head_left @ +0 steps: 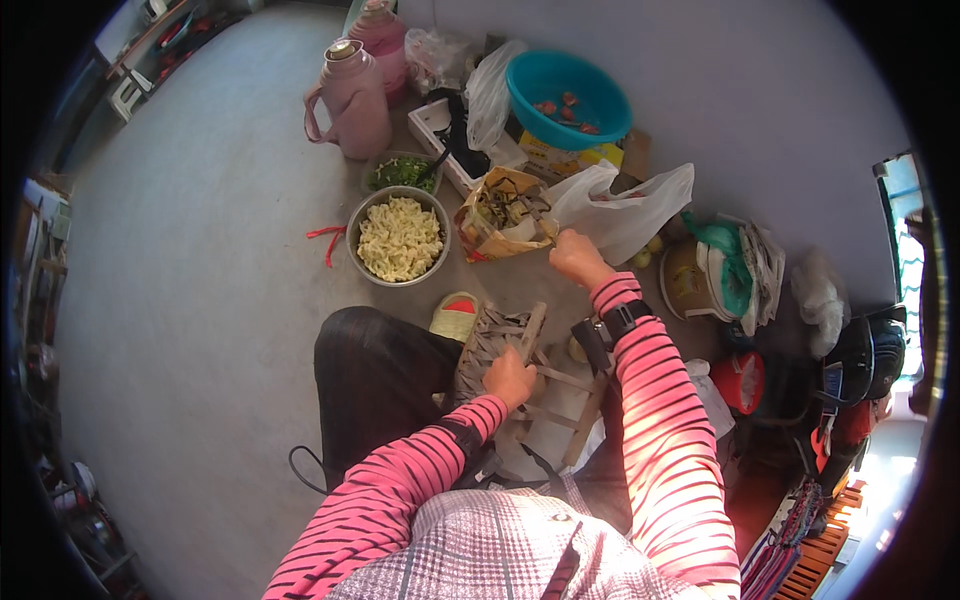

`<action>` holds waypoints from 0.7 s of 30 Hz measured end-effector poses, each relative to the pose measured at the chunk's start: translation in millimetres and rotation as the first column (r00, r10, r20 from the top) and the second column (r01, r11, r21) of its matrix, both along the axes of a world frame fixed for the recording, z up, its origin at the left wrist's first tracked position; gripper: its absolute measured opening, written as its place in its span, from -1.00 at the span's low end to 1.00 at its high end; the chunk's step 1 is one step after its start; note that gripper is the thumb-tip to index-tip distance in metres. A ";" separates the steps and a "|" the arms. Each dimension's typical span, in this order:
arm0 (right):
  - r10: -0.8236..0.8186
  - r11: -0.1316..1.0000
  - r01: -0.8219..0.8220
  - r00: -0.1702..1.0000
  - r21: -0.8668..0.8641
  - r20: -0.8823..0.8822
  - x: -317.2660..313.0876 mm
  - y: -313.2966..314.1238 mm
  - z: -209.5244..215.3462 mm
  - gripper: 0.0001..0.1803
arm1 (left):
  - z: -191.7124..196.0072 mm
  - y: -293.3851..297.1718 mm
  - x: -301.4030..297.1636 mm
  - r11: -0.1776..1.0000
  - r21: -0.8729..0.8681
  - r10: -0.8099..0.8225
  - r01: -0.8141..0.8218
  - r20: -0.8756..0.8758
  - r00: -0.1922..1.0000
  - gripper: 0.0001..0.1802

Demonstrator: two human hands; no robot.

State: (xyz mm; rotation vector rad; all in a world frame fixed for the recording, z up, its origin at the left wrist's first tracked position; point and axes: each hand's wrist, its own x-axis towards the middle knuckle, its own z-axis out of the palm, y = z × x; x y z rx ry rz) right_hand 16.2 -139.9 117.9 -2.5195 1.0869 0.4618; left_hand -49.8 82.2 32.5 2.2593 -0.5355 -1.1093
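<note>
Down here on the floor (200, 250), a bowl (400, 282) of chopped food (400, 238) sits ahead of the person and a little left, with the dish of greens (400, 172) just behind it. Farther off stand two flasks, the near one (355, 105) left of the far one (383, 45). Right of the bowl is a paper bag (480, 243); beyond it, by the wall (760, 100), a basin (545, 125) rests on a carton (565, 160). A plastic bag (625, 220) lies right of the paper bag, and a bucket (685, 280) stands farther right and nearer. The right hand's fingers (562, 247) are at the paper bag's near right corner; the left hand's fingers (507, 366) are on a frame (568, 376) between the knees.
</note>
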 end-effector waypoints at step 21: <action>-0.515 0.548 0.350 0.857 0.760 -0.023 -22.7 0.1 -24.2 -0.63 | -0.3 -5.7 0.7 0.999 0.016 -0.030 0.030 0.018 0.999 -0.52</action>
